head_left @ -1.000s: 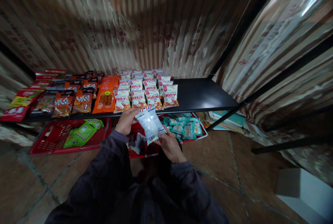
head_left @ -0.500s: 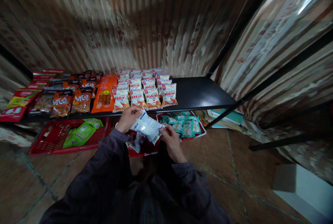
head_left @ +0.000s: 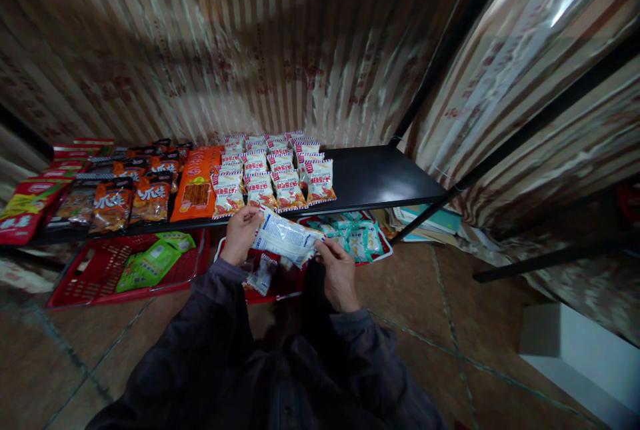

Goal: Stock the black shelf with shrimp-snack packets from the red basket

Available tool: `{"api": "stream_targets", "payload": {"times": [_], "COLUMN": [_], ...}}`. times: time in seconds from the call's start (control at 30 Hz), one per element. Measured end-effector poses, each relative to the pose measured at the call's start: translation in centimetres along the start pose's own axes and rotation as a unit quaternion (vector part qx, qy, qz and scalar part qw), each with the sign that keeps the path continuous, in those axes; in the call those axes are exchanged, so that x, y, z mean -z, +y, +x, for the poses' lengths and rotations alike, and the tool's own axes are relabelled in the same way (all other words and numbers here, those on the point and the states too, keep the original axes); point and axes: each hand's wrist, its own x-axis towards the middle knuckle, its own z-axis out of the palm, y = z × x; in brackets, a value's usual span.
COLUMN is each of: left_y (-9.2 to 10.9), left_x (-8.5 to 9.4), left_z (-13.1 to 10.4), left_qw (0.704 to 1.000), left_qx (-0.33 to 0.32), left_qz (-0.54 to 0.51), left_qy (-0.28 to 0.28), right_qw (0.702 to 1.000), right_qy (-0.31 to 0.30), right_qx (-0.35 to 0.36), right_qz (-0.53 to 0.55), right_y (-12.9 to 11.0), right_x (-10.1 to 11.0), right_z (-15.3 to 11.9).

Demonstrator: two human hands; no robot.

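Between my two hands, a white snack bag (head_left: 284, 238) is stretched out with its printed back toward me. My left hand (head_left: 243, 233) pinches its upper left end, and my right hand (head_left: 338, 270) pinches its right end. Just beyond it, several white and red snack bags (head_left: 258, 188) stand in rows on the black shelf (head_left: 375, 177). Below the held bag sits a red basket (head_left: 273, 298) with a few small packets (head_left: 263, 275) in it, partly hidden by my hands and the bag.
Left on the shelf are orange bags (head_left: 196, 193), black-and-orange bags (head_left: 151, 197) and red bags (head_left: 30, 210). Under it, one red basket (head_left: 70, 300) holds green packets (head_left: 153, 263); teal packets (head_left: 367, 240) lie in another. A slanting black post (head_left: 425, 220) and a white box (head_left: 575, 350) stand to the right.
The held bag has turned flatter and shifted slightly left, with both hands still gripping its ends. The view has moved a little, so the shelf sits slightly farther left.
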Motion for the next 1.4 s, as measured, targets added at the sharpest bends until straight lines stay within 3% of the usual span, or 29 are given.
{"api": "stream_targets", "payload": {"times": [0.27, 0.57, 0.83, 1.03, 1.17, 1.4], "left_y": [-0.7, -0.3, -0.9, -1.5, -1.6, -0.8], "left_x": [0.7, 0.9, 0.9, 1.0, 1.2, 1.5], "left_z": [0.1, 0.0, 0.3, 0.4, 0.2, -0.7], "left_qw": [0.999, 0.999, 1.0, 0.996, 0.999, 0.984], "left_qx": [-0.003, 0.032, 0.011, -0.042, -0.013, 0.027], "left_qz": [-0.044, -0.036, -0.022, 0.007, -0.025, -0.175], "left_qy": [-0.008, -0.02, 0.005, 0.074, 0.044, 0.013], "right_qw": [0.987, 0.994, 0.982, 0.934, 0.887, 0.794], "right_qy": [-0.05, -0.038, -0.053, -0.102, -0.138, -0.204], "right_qx": [0.129, 0.083, 0.141, 0.275, 0.365, 0.487], "right_qz": [-0.082, -0.058, -0.115, -0.206, -0.247, -0.302], "right_y": [-0.1, -0.5, 0.7, 0.3, -0.7, -0.6], "right_x": [0.8, -0.1, 0.9, 0.8, 0.3, 0.2], "right_z": [-0.3, -0.8, -0.5, -1.8, -3.2, -4.9]}}
